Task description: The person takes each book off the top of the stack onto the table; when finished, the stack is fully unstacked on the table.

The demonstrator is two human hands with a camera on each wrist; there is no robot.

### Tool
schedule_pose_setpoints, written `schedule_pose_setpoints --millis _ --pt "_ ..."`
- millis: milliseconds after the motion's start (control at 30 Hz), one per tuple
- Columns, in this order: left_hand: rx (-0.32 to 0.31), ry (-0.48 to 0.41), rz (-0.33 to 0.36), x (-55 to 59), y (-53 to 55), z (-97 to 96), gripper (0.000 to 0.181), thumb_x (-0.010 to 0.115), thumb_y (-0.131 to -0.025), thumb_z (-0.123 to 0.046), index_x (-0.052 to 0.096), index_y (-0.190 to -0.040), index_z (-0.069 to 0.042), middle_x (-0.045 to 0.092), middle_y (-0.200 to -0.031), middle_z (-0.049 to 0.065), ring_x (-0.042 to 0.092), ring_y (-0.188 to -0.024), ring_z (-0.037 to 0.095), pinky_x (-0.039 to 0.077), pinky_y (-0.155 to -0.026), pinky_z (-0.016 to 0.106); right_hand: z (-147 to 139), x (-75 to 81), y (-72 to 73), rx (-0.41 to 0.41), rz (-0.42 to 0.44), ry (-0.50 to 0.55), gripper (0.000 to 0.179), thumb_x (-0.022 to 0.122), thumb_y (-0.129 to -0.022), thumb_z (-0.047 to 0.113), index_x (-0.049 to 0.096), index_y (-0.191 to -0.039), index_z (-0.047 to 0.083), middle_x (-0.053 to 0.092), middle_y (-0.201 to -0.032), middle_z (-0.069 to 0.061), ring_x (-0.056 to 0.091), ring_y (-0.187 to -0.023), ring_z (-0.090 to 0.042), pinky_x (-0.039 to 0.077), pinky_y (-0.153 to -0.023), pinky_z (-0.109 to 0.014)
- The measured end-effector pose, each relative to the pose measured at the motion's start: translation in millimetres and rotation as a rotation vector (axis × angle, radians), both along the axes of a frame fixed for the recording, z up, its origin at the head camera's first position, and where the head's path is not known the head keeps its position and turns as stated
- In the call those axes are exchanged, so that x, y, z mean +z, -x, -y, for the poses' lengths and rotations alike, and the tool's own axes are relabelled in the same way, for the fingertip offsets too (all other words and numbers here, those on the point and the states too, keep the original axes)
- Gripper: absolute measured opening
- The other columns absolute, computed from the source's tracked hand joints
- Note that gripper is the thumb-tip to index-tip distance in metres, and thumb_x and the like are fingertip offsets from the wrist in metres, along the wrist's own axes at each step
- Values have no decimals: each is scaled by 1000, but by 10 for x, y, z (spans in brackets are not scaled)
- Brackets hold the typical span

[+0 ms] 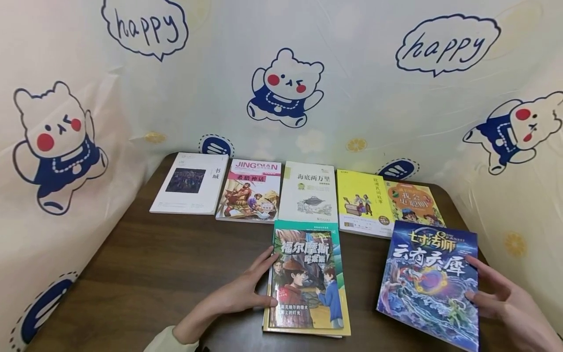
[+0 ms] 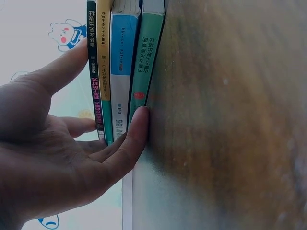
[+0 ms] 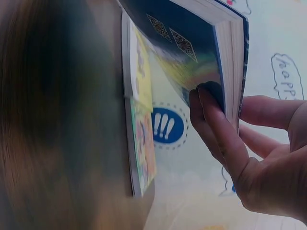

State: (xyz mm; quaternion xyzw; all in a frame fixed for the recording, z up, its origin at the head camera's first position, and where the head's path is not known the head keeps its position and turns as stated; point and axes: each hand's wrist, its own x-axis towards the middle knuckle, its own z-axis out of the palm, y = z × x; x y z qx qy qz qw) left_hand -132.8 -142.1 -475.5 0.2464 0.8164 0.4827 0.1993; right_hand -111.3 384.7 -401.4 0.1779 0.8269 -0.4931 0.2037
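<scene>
My right hand (image 1: 516, 305) grips a blue fantasy book (image 1: 428, 283) by its right edge, tilted above the table. In the right wrist view, the fingers (image 3: 225, 139) lie under its dark back cover and the thumb side is on the front. My left hand (image 1: 237, 288) rests against the left side of a stack of several books, topped by a detective-story book (image 1: 301, 283). Seen from the left wrist, its spread fingers touch the spines, with one fingertip (image 2: 140, 117) at the lowest green book (image 2: 146, 57) near the tabletop.
Along the back of the dark wooden table (image 1: 145, 274) lie a white book (image 1: 206, 195), a pink-titled book (image 1: 248, 190), a pale green-edged book (image 1: 308, 190), a yellow book (image 1: 362, 200) and an orange book (image 1: 415, 203). A patterned curtain (image 1: 352, 98) surrounds the table.
</scene>
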Motion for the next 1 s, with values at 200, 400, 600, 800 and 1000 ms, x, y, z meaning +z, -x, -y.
schedule_pose_setpoints --millis 200,400,600,800,1000 --pt "-7 -6 -13 38 5 -6 94 73 -86 -32 13 -155 -10 -3 -161 13 11 -141 46 29 -104 63 -233 -24 -11 57 -81 1 84 54 -98 12 -7 -154 29 2 -145 -37 63 -93 -25 56 -76 -39" --pt "-5 -1 -11 27 7 -1 94 73 -85 -32 14 -155 -10 -3 -161 13 10 -142 45 29 -103 63 -402 -19 38 72 -30 -33 84 51 -97 7 -9 -153 23 -4 -144 -39 63 -96 -28 56 -77 -38" --pt "-6 -5 -3 9 14 -3 94 73 -85 -32 14 -155 -9 -2 -161 14 10 -141 46 28 -103 64 -567 -69 67 107 14 -85 83 50 -96 4 -8 -153 18 -3 -143 -41 62 -100 -31 55 -81 -43" --pt "-3 -11 10 -23 30 8 93 72 -86 -33 14 -155 -11 -4 -161 12 6 -142 46 26 -104 65 -674 -141 110 145 62 -128 86 58 -94 10 -4 -154 14 -9 -146 -42 54 -109 -43 53 -84 -45" --pt "-13 -8 -15 -41 43 3 94 72 -86 -34 14 -155 -10 -3 -161 14 7 -142 46 27 -103 65 -680 -178 197 157 70 -125 85 59 -93 9 1 -155 12 -3 -145 -43 56 -107 -39 53 -85 -45"
